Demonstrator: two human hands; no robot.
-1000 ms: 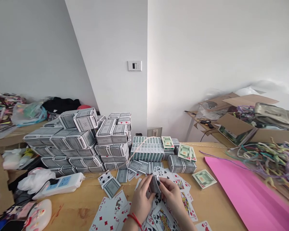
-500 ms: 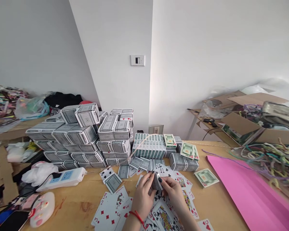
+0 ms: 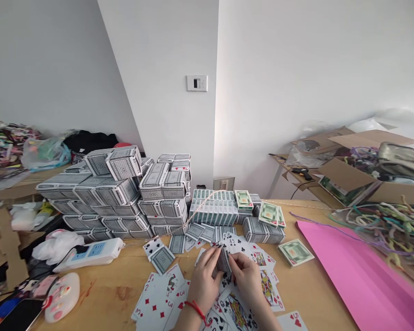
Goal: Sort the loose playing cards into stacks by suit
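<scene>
Between my two hands is a playing card with a grey patterned back, tilted up and seemingly bent. My left hand, with a red cord on its wrist, is closed on the card's left side. My right hand pinches its right edge. Loose playing cards lie face up under and around both hands, among them a queen and a three of diamonds. Behind the hands, several face-down cards lie in front of the stacked blocks made of folded cards.
Green card boxes stand in a row at the back, with another box to the right. A pink sheet covers the right side. On the left lie a power strip, a white plush-like item and a phone.
My right fingers have shifted slightly down along the card's right edge, and the thumb has curled in. My left hand keeps its hold. The view has tilted a little.
</scene>
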